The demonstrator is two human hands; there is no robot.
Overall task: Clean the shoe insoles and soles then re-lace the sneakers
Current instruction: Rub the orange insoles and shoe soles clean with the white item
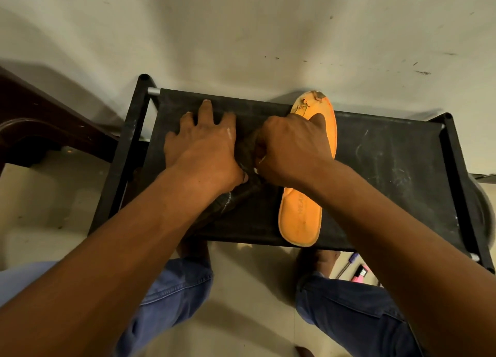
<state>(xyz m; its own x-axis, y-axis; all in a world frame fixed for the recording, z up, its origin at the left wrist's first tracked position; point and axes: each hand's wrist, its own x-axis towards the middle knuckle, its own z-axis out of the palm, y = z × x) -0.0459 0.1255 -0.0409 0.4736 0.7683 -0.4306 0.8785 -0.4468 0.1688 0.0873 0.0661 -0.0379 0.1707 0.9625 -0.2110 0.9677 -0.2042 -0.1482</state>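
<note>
The orange insole (pixel 304 195) lies lengthwise on the black bench (pixel 389 152), its worn, flaking toe end reaching past the far edge toward the wall and its heel end hanging a little over the near edge. My right hand (pixel 294 147) sits on top of its middle stretch, so that part of the insole is hidden from me. The fingers of that hand are curled under, clenched on a dark cloth (pixel 245 152) bunched between my 2 hands, with the thumb lying out along the orange surface.

My left hand (pixel 204 144) is just beside the right one, fingers straight and spread, pressing flat on the bench top and on the near part of the cloth. The cloth trails from under this hand toward me, a greyish edge showing by my left wrist.

The bench top is scuffed with pale streaks on its right half. A silver tube end (pixel 153 91) shows at its far left corner.

Below the bench I see my knees in blue jeans (pixel 177 287) and the pale tiled floor (pixel 40 209). A pink object (pixel 361 274) and a thin tool with a purple handle (pixel 351 261) lie on the floor by my right knee; I cannot tell what they are. A dark brown piece of furniture (pixel 40 120) stands to the left, and a marked off-white wall (pixel 255 29) rises behind.
</note>
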